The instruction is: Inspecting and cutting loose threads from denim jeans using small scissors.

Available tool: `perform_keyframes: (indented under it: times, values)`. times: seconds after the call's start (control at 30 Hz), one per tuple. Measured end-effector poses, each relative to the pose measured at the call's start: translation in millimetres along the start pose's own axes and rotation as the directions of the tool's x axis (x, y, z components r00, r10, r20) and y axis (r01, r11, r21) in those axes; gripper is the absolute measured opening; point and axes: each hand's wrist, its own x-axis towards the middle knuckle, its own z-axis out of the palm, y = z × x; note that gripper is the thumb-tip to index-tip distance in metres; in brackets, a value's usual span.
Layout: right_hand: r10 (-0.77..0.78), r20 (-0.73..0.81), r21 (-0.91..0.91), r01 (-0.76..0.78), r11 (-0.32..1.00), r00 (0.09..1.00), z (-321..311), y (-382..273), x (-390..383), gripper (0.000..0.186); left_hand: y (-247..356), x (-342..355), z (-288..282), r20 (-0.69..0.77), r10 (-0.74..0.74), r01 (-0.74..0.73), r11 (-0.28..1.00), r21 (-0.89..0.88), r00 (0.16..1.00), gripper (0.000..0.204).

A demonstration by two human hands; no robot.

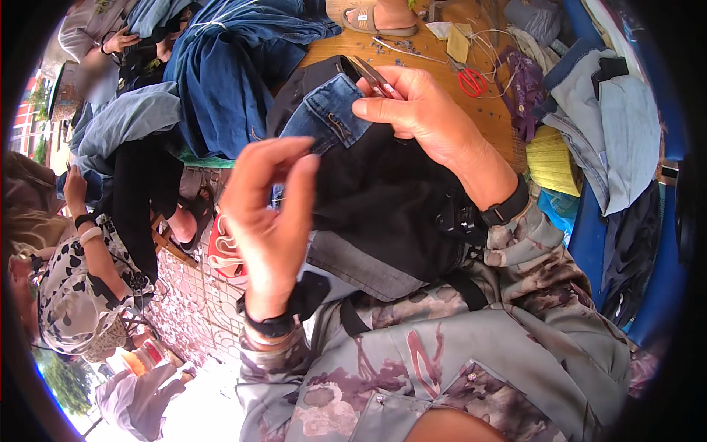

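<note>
My right hand [423, 110] is closed around thread snips [374, 79], their metal blades pointing up and to the left. Beside its thumb lies a blue denim piece [329, 110] with stitched seams. My left hand [269, 210] is raised in front of the denim's lower left, thumb and forefinger tips close together in a pinch. It is slightly blurred, and anything between those tips is too small to make out. Black cloth [383, 191] with a grey strip [361, 264] spreads over my lap beneath both hands.
A wooden table [412, 62] ahead bears red-handled scissors [472, 82], loose cords and thread scraps. Blue jeans [221, 74] are heaped at the far left. Light denim [611, 125] hangs at the right above a yellow bundle [552, 160]. Other people sit along the left, one hand [75, 190] holding dark cloth.
</note>
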Motion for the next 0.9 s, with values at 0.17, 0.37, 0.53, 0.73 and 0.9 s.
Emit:
perform_keyframes:
  times: [0.17,0.37,0.53,0.73,0.9]
  values:
    - [-0.024,0.016,0.083,0.022,0.996,1.0,1.1,5.6,-9.4,0.03,-10.6,3.2,34.2,-0.04,-0.173,0.169,0.981,-0.098,0.984,0.015]
    - [-0.102,-0.046,-0.016,0.101,0.995,0.994,2.9,12.3,-11.7,0.024,-15.4,2.8,42.6,-0.059,-0.156,0.156,0.988,-0.003,0.986,0.014]
    - [-0.173,-0.074,-0.023,0.172,0.985,0.982,4.7,22.0,-4.8,0.022,-20.7,5.3,43.4,-0.093,-0.073,0.081,0.993,0.087,0.993,0.008]
    - [-0.29,-0.08,-0.212,0.268,0.94,0.954,15.5,14.3,-7.7,0.013,-20.8,9.6,47.0,-0.17,0.171,-0.088,0.908,0.41,0.97,0.012]
    - [-0.102,-0.112,-0.122,0.088,0.989,0.989,7.8,6.1,-23.0,0.012,-18.0,4.5,48.4,-0.117,-0.115,0.128,0.985,0.111,0.986,0.006]
